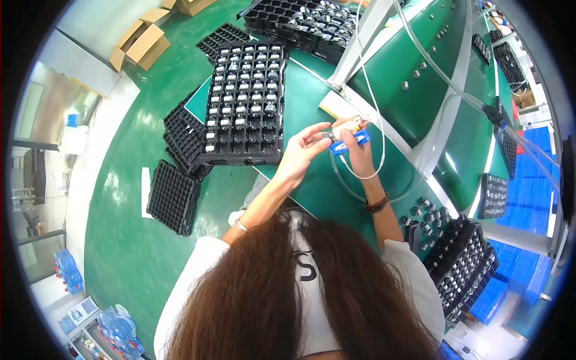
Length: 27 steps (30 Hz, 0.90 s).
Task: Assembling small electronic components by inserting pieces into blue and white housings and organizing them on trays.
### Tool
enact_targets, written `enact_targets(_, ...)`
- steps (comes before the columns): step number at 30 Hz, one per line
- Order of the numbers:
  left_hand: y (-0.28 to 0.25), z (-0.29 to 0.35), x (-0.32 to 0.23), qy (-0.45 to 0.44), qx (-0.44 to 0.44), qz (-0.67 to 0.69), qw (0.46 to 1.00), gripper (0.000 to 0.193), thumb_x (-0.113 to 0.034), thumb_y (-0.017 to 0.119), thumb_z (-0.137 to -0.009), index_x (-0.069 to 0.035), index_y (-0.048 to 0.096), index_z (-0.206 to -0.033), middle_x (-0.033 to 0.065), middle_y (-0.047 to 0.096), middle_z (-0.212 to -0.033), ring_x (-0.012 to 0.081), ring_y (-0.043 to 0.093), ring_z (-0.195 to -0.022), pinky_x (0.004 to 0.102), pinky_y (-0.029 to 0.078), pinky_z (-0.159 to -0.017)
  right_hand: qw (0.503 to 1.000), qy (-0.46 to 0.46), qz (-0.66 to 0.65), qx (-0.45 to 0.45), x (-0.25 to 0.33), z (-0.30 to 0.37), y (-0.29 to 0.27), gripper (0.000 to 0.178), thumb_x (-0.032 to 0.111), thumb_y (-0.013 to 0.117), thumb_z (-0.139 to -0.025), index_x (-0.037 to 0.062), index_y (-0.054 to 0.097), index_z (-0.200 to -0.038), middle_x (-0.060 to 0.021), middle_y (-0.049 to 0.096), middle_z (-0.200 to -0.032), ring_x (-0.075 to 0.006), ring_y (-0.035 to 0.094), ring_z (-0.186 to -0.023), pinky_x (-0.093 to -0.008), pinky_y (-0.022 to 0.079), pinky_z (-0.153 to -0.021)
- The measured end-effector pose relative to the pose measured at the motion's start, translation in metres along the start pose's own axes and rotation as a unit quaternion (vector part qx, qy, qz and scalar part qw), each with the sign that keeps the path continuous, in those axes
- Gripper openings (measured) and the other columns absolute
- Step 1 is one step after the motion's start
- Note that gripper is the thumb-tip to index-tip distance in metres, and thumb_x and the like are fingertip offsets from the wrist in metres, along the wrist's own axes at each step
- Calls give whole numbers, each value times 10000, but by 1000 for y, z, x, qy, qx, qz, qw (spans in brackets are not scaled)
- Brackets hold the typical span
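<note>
My right hand (361, 157) is wrapped round a blue handheld device (350, 144) with an orange-copper part on its top. A thin white cable (382, 138) loops from the device. My left hand (300, 155) is beside it, thumb and fingers closed on a small dark and silver metal part (328, 137) that meets the device's left end. The part's exact shape is partly hidden by my fingers. Left of my hands, a black compartment tray (281, 135) holds rows of small silver-topped parts, with several bare pockets at its near end.
A beige block (337, 106) lies on the green table (303, 78) beyond my hands. More silver parts fill a black tray (264, 24) at the back. Loose parts (427, 216) and stacked trays (459, 267) stand at the right. Black trays (174, 195) rest at lower left; a metal post (363, 45) rises ahead.
</note>
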State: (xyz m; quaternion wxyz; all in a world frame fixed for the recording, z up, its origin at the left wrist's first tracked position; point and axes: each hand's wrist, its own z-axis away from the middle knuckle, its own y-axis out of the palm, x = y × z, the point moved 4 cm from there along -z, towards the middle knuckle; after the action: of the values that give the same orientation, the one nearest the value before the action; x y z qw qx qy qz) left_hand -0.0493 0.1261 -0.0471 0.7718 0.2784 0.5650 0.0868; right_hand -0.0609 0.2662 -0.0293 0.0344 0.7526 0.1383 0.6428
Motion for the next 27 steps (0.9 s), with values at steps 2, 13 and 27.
enact_targets(2, -3, 3, 0, -2, -8, 4, 1000, 460, -96, 651, -838, -1, 494, -1260, 60, 596, -1093, 89, 538, -984, 229, 413, -897, 1000, -8, 14, -1, -1, -1, 5, 142, 81, 524, -869, 8, 553, -987, -47, 582, -916, -90, 546, -814, -234, 446, -732)
enact_targets(13, -110, 35, -80, 289, -290, -603, 685, 225, -74, 665, -750, -72, 640, -974, 87, 617, -995, 231, 564, -931, 318, 426, -858, 905, -49, 411, -103, 1, -49, -34, 174, 171, 639, -827, 11, 569, -840, -84, 562, -675, -157, 550, -615, -285, 444, -620)
enact_targets(27, -145, 30, -98, 205, -208, -486, 824, 69, -23, 584, -841, -20, 596, -909, 106, 594, -1116, 155, 575, -968, 280, 454, -847, 912, 85, 397, -48, 2, -27, -75, 646, 225, 843, -622, 50, 459, -1111, -17, 476, -879, -84, 397, -658, -213, 385, -602)
